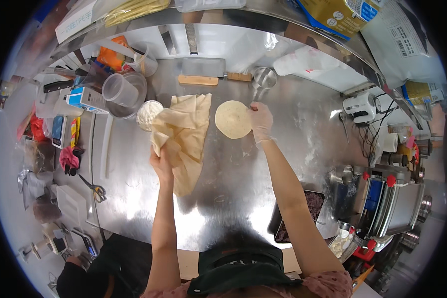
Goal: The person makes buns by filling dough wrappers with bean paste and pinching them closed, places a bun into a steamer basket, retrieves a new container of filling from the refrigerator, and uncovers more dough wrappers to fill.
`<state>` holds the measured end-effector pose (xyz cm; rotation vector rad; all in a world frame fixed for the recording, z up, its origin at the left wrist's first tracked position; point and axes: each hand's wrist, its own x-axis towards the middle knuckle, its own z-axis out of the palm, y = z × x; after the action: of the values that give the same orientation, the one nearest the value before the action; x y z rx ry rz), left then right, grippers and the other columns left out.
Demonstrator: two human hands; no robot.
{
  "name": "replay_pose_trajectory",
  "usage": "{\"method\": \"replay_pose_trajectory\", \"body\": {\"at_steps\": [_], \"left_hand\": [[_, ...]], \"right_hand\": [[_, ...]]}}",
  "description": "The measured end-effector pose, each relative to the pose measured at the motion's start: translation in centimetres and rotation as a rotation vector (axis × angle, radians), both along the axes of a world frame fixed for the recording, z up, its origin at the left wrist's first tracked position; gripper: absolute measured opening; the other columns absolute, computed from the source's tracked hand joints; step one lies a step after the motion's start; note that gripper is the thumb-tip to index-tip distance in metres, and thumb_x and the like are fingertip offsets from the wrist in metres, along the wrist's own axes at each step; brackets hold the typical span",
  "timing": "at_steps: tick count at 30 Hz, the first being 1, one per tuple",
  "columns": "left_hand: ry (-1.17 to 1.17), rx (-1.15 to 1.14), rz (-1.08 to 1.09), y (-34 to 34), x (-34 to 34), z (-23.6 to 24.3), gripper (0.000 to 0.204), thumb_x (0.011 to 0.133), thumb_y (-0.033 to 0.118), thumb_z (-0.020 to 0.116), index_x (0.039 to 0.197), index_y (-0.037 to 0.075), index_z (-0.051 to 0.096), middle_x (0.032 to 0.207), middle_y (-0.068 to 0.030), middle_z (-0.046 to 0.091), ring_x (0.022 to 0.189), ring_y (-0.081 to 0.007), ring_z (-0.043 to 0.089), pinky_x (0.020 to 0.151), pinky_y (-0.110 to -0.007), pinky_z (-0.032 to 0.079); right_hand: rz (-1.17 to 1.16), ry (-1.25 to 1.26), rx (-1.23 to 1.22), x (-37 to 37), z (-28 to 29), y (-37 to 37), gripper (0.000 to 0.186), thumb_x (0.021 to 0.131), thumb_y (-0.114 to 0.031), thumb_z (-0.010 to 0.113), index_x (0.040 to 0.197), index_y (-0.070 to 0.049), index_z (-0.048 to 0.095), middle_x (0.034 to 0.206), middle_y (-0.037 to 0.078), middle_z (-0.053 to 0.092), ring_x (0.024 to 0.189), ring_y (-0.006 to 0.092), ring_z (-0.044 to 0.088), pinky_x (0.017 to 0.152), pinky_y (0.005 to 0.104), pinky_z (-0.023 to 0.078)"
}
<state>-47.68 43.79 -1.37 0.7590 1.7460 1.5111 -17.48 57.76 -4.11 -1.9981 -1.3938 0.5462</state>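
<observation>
With its fingers closed on the fold, my left hand point(163, 161) lifts the near-left part of a beige cloth point(188, 134). The rest of the cloth lies crumpled on the steel table. A flat round of dough point(233, 119) is to the right of the cloth, apart from it. My right hand point(260, 121), in a clear glove, pinches the right edge of this dough round. Just behind the cloth's left side stands a bowl of white flour point(149, 114), partly covered by the cloth.
A cleaver point(203, 72) and a metal cup point(264, 78) lie toward the back. Plastic tubs point(120, 91) and a carton point(87, 99) stand back left; scissors point(94, 188) lie at left. A tray of dark filling point(314, 204) and a roller machine point(387, 198) are at right.
</observation>
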Motion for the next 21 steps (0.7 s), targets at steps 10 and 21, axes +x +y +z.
{"method": "replay_pose_trajectory", "body": {"at_steps": [10, 21], "left_hand": [[0.02, 0.028, 0.08, 1.6, 0.5, -1.5, 0.015, 0.095, 0.015, 0.055, 0.094, 0.001, 0.06, 0.084, -0.0001, 0.059, 0.077, -0.0083, 0.05, 0.072, -0.024, 0.043], [0.179, -0.009, -0.459, -7.7, 7.5, 1.4, 0.012, 0.084, 0.006, 0.061, 0.094, -0.001, 0.065, 0.081, -0.0046, 0.063, 0.074, -0.0144, 0.057, 0.067, -0.031, 0.047]], "right_hand": [[0.099, -0.075, -0.376, -1.7, 0.6, 4.2, 0.02, 0.075, -0.027, 0.069, 0.089, -0.013, 0.069, 0.093, 0.009, 0.07, 0.091, 0.0292, 0.067, 0.078, 0.0397, 0.052], [0.174, -0.069, -0.302, -2.3, 0.6, 3.6, 0.02, 0.075, -0.021, 0.067, 0.094, -0.016, 0.068, 0.098, 0.007, 0.069, 0.091, 0.0296, 0.066, 0.079, 0.0393, 0.052]]}}
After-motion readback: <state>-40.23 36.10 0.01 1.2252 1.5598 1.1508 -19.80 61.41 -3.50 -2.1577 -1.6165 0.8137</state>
